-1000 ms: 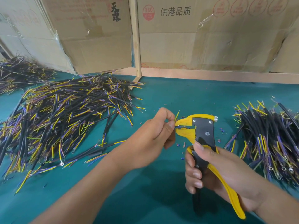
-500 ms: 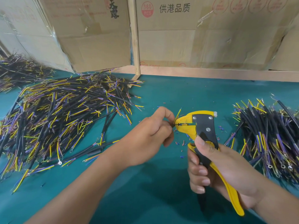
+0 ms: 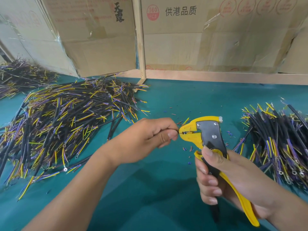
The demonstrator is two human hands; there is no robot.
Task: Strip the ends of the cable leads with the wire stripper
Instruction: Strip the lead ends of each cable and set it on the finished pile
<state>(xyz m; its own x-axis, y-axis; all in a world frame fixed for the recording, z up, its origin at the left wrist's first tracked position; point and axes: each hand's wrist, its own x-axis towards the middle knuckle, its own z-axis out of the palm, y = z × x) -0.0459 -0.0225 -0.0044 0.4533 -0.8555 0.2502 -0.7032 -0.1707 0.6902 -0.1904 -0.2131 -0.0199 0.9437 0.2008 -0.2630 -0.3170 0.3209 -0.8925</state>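
My right hand [image 3: 223,177] grips the handles of a yellow and black wire stripper [image 3: 206,132], jaws pointing left. My left hand [image 3: 150,135] pinches a thin cable lead between thumb and forefinger, and the lead's end sits in the stripper's jaws [image 3: 186,132]. A yellow lead tip [image 3: 186,120] sticks up just above the jaws. Most of the held cable is hidden inside my left fist.
A big heap of black cables with yellow, blue and purple leads [image 3: 63,124] lies on the green mat [image 3: 150,189] at left. A smaller heap [image 3: 280,144] lies at right. Small bits of stripped insulation [image 3: 188,150] dot the mat under the stripper. Cardboard boxes [image 3: 208,35] stand behind.
My left hand has turned and brought the lead's end into the stripper's jaws; before, it was held just left of them. My right hand keeps its grip on the handles.
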